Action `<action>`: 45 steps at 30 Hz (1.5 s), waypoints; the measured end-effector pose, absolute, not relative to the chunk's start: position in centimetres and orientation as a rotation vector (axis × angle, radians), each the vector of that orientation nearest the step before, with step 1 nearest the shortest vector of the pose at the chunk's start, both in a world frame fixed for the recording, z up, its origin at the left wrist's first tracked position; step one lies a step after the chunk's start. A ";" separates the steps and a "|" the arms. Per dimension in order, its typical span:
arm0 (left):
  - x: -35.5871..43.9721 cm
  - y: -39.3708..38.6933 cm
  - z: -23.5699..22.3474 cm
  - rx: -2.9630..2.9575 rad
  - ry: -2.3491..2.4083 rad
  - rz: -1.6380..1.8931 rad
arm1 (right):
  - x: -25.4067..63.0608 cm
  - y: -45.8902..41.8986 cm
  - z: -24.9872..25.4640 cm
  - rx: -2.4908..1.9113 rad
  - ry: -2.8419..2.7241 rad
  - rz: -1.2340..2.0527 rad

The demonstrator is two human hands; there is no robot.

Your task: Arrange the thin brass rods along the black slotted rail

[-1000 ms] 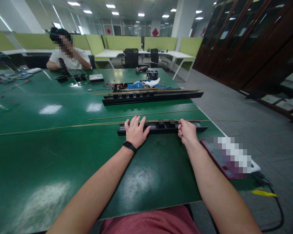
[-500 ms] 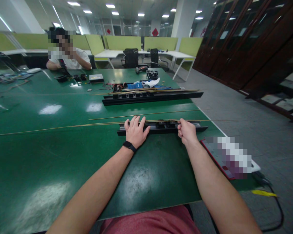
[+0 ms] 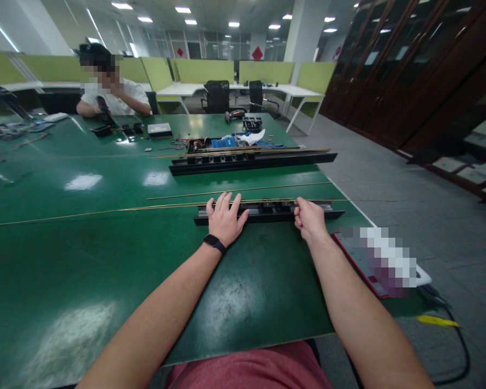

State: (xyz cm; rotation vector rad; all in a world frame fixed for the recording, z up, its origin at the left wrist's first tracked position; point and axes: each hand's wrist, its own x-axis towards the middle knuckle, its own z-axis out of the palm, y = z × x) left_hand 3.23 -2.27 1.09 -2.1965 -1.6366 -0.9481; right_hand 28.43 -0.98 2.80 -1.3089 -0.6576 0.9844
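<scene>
A short black channel rail (image 3: 259, 216) lies across the table in front of me, with small black blocks (image 3: 276, 206) inside its trough. Thin brass-coloured rods (image 3: 162, 206) run along its far side and stick out well past its left end. My left hand (image 3: 225, 221), with a black watch on the wrist, rests flat over the left part of the rail, fingers spread. Closed near the rail's right end is my right hand (image 3: 310, 218), thumb and forefinger pinched at a thin rod. Its other fingers are curled against the rail, and their undersides are hidden.
Another thin rod (image 3: 186, 195) lies just beyond. Farther back is a longer black rail (image 3: 259, 162) with rods on top, near blue parts (image 3: 225, 141) and a power drill (image 3: 234, 115). A red-edged tablet-like object (image 3: 360, 259) sits right. A person (image 3: 121, 100) sits across the table.
Both of my hands and the rail stay practically where they were. Across the table, the seated person's head and arm have shifted slightly.
</scene>
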 end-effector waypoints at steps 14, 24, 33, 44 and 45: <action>3.2 -2.3 1.1 -2.208 -1.635 -0.965 | 28.0 -1.1 3.3 -1.309 -0.627 0.969; 3.1 -2.3 1.0 -2.203 -1.633 -0.966 | 28.2 -1.1 3.3 -1.326 -0.602 0.971; 3.2 -2.3 1.0 -2.201 -1.631 -0.962 | 28.2 -1.1 3.3 -1.328 -0.632 0.993; 3.2 -2.3 1.1 -2.200 -1.638 -0.949 | 28.3 -1.1 3.1 -1.321 -0.655 0.985; 3.2 -2.3 1.1 -2.201 -1.641 -0.950 | 28.2 -1.1 3.1 -1.316 -0.654 0.983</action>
